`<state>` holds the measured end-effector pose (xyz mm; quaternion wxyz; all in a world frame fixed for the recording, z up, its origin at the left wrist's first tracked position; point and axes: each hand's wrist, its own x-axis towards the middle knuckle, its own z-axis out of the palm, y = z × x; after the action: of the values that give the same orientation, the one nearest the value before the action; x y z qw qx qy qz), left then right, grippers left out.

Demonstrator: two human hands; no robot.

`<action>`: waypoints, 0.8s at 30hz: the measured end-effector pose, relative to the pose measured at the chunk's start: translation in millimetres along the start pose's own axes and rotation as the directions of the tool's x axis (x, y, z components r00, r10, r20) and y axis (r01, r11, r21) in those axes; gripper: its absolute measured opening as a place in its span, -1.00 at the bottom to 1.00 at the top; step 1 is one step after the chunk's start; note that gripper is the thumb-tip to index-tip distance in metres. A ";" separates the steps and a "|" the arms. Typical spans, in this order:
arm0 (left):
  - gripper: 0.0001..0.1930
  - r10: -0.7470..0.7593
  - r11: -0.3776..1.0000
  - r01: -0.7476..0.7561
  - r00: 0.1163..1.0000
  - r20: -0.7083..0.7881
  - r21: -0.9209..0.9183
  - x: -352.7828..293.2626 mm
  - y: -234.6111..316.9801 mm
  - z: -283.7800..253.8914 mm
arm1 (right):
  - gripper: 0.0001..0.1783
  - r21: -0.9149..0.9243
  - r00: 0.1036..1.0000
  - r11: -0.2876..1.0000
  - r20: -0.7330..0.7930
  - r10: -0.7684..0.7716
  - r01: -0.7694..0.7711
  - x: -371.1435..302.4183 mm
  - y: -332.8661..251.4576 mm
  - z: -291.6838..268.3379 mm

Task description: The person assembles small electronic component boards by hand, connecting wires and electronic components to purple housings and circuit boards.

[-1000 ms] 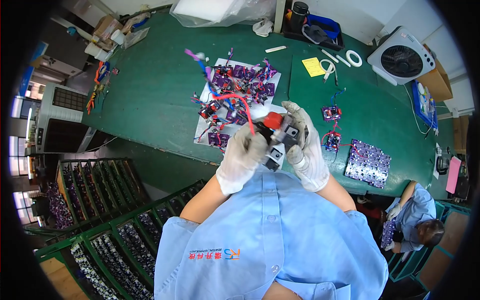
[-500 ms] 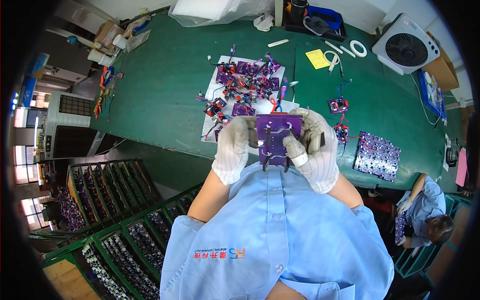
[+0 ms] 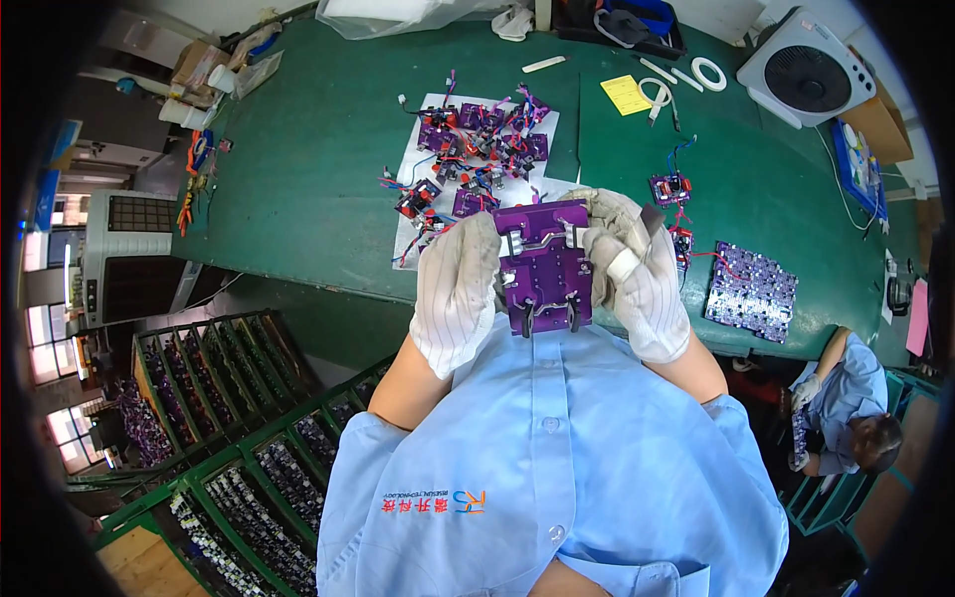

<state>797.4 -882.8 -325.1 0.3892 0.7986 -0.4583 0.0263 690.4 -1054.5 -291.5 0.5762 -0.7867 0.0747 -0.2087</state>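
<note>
Between my two gloved hands I hold a purple circuit board (image 3: 542, 269) up in front of my chest. Its solder side faces me, with dark prongs near its top and bottom. My left hand (image 3: 458, 284) closes on the board's left edge. My right hand (image 3: 637, 269) grips the right edge, its thumb by the upper corner; a small dark flat piece (image 3: 652, 220) juts out beside its fingers. Behind the board, a pile of purple boards with red and blue wires (image 3: 477, 149) lies on a white sheet (image 3: 411, 164).
Two wired boards (image 3: 671, 189) and a panel of joined boards (image 3: 751, 292) lie on the green table (image 3: 318, 149) at right. A fan (image 3: 811, 80), tape rolls (image 3: 708, 74) and a yellow note (image 3: 625, 95) stand farther back. Racks of boards (image 3: 209, 388) are at left; a co-worker (image 3: 846, 408) is at right.
The board has tilted and more of its underside now faces me. My right thumb has shifted from its face to the right edge. The view has moved slightly.
</note>
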 end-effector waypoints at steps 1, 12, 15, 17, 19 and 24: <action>-0.54 -0.274 0.951 0.290 0.951 0.145 -0.110 -0.6 -1.6 1.5 | -0.71 -0.075 0.999 0.997 0.039 -0.011 0.014 -1.6 5.8 -1.7; -0.66 -0.097 0.995 0.092 0.974 -0.203 -0.036 9.2 -13.2 14.7 | -0.42 0.212 0.931 0.908 0.024 0.364 -0.361 10.7 -1.6 -0.7; -0.70 -0.426 0.824 0.423 0.901 0.080 -0.377 22.3 -3.6 1.3 | -0.25 0.119 0.989 0.990 0.135 0.055 -0.071 2.6 2.5 8.2; -0.72 0.223 0.946 -0.163 0.955 -0.198 0.279 31.8 9.7 1.0 | -0.25 0.400 0.969 0.883 0.078 0.233 -0.244 -2.2 13.6 15.1; -0.64 -0.206 0.842 0.174 0.979 -0.005 -0.511 40.4 41.4 -2.6 | -0.29 0.155 0.986 0.975 0.059 0.154 -0.162 2.2 12.2 6.8; -0.52 -0.313 0.737 0.301 0.946 0.089 -0.606 35.4 39.0 -3.5 | -0.40 0.031 0.996 0.999 0.072 0.042 -0.045 4.8 9.4 5.5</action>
<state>789.6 -916.6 -285.3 0.6296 0.6936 -0.3002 -0.1801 698.2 -1054.5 -300.5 0.5954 -0.7825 0.0678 -0.1689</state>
